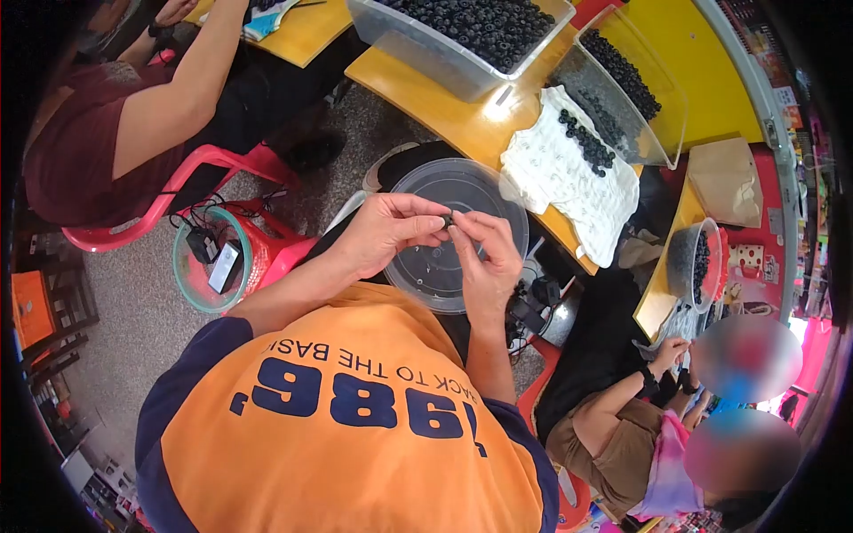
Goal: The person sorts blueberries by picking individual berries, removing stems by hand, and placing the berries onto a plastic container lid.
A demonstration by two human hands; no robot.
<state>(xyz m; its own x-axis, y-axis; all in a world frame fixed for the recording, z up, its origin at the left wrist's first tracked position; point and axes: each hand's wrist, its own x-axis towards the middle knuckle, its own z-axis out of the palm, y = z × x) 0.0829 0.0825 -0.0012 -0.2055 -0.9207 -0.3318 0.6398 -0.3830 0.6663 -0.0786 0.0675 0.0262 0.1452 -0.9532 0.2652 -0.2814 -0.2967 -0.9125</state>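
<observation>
My left hand [384,233] pinches a small dark piece [448,219] between thumb and fingers. The fingertips of my right hand [486,253] close on the same piece from the other side. It looks like one of the small black round parts nearby, though the fingers cover most of it. Below both hands is a round, clear plastic lid or shallow tray [418,281] with tiny light scraps on it. To the right, a white cloth [533,164] lies on the yellow table with several black round parts [586,142] on top.
A large clear bin [426,67] full of black parts stands on the table [400,84], beside another clear bin [671,133]. Left, a basket [178,266] holds a phone [224,268] and cables near a red chair [191,164]. Other people [613,426] sit nearby.
</observation>
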